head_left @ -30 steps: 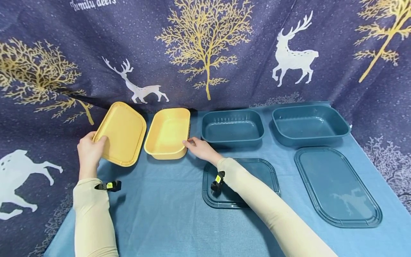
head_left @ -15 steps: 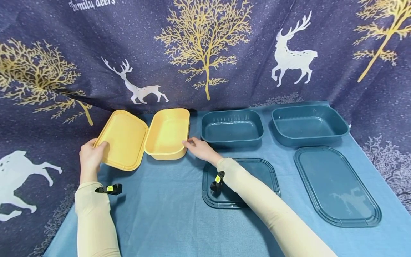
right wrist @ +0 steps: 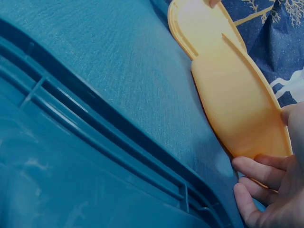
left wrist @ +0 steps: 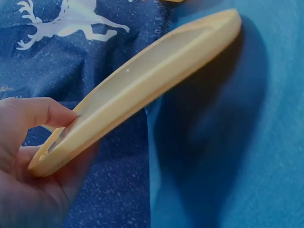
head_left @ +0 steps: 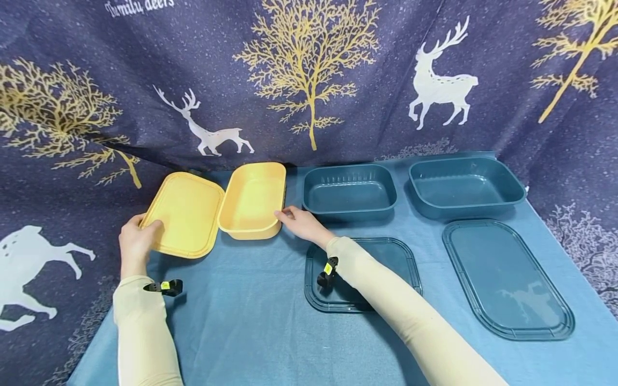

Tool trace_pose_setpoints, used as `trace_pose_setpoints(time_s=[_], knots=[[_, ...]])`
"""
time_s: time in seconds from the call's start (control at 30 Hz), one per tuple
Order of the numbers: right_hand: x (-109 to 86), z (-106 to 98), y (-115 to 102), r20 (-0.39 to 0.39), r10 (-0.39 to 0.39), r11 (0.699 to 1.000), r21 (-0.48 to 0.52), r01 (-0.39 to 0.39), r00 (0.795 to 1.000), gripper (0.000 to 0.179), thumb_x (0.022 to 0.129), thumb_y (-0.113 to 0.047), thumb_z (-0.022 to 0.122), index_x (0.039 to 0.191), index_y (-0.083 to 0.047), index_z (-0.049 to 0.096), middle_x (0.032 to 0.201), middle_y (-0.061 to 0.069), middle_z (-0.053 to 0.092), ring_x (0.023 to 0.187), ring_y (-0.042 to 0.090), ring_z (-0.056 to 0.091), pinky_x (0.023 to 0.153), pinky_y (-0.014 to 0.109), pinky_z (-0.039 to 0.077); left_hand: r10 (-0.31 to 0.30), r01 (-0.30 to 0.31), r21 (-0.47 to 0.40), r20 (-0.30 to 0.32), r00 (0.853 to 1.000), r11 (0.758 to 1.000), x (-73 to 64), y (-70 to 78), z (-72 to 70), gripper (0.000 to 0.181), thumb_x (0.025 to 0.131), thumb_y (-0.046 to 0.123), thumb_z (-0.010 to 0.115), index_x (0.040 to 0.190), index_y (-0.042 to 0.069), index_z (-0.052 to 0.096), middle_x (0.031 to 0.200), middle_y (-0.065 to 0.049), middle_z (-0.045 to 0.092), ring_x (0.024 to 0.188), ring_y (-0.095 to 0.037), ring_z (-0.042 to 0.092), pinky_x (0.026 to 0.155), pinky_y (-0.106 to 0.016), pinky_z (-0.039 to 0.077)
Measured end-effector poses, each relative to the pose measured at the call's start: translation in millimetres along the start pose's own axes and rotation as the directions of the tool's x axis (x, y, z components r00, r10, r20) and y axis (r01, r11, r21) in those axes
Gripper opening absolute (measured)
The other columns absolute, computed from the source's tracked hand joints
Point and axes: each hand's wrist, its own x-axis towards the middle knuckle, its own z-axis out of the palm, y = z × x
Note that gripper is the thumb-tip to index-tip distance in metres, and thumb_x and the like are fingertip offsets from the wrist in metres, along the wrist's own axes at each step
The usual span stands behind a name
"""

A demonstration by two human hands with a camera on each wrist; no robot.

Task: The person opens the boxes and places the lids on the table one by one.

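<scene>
My left hand (head_left: 136, 242) grips a yellow lid (head_left: 192, 214) by its left edge, thumb on top and fingers underneath. In the left wrist view the lid (left wrist: 142, 85) is tilted, its far end close over the blue cloth and casting a shadow. Just right of it, an uncovered yellow lunch box (head_left: 255, 195) stands on the table; the lid's right side comes right up to the box's rim. My right hand (head_left: 303, 225) holds the box near its front right corner, with fingertips (right wrist: 256, 170) at the wall in the right wrist view.
Two uncovered dark teal boxes, a smaller one (head_left: 350, 190) and a larger one (head_left: 465, 183), stand along the back to the right. Their teal lids lie in front: one lid (head_left: 376, 268) under my right forearm, another lid (head_left: 507, 279) farther right. A patterned curtain (head_left: 357, 123) hangs behind.
The yellow lid has come down and lies flatter, its right side now closer to the yellow box. My left hand has shifted slightly with it; my right hand has stayed put.
</scene>
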Motion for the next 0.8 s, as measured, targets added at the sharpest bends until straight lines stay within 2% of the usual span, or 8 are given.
trace_pose_setpoints(time_s=[0.3,0.47,0.8], knots=[[-1.9,-2,-3,0.000,0.002,1.000,0.005,-0.002,1.000,0.075,0.099,-0.070,0.037,0.147,-0.015,0.049,0.136,0.007,0.060,0.122,0.021,0.058,0.100,0.040,0.048,-0.013,0.011,0.061,0.040,0.999,0.998,-0.2,-8.3,-0.5,0.060,0.092,0.021,0.054,0.144,-0.008,0.048,0.136,-0.033,0.053,0.109,-0.040,0.053,0.070,-0.030,0.041],[-2.6,-2,-4,0.003,0.002,1.000,0.007,-0.002,1.000,0.073,0.100,-0.069,0.037,0.147,-0.014,0.049,0.137,0.007,0.060,0.123,0.021,0.058,0.099,0.040,0.048,-0.017,0.012,0.083,0.060,0.998,0.997,0.7,-15.9,1.1,0.060,0.094,0.023,0.054,0.144,-0.010,0.048,0.136,-0.034,0.053,0.110,-0.041,0.053,0.074,-0.034,0.042],[-2.2,-1,-2,0.005,0.005,1.000,0.015,-0.005,1.000,0.074,0.100,-0.069,0.038,0.148,-0.014,0.049,0.138,0.007,0.060,0.124,0.021,0.058,0.100,0.040,0.048,-0.031,0.011,0.164,0.121,0.992,0.986,5.4,-30.7,9.0,0.060,0.098,0.024,0.051,0.140,-0.018,0.045,0.134,-0.039,0.051,0.110,-0.046,0.054,0.091,-0.054,0.047]])
